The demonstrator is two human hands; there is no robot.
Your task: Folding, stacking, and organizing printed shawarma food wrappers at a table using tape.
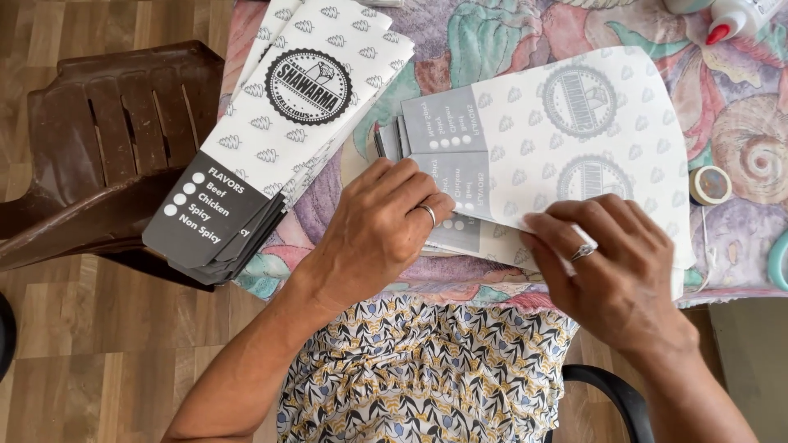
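Here, a desk (509, 283) under a floral cloth (492, 33) carries printed paper goods. At upper left a stack (271, 139) of flat white bags with black ends and a round black emblem lies slanted, its lower end overhanging the desk edge above a brown plastic chair (107, 156). At the top right corner stands a glue bottle (739, 16) with a red tip; at right lie a small tape roll (710, 184) and, at the frame edge, part of a teal object (778, 261) too cropped to identify. A wood floor (98, 361) shows at left.

At centre lies a sheet (574, 123) of thin white paper, print showing through in reverse, with grey panels at its left end. It rests on further sheets (390, 139) whose edges show just to its left.

The left hand (377, 230), ring on one finger, lies flat on the sheet's lower left corner, fingers extended and pressing down, not curled around anything. The right hand (607, 262), also ringed, covers the sheet's lower edge; its fingers bend onto the paper, thumb and forefinger appearing to pinch the edge, though the grip is partly hidden. The sheet thus lies under both hands, most of it extending away from the fingers toward the far side of the desk. Nothing stands between the hands and the sheet.
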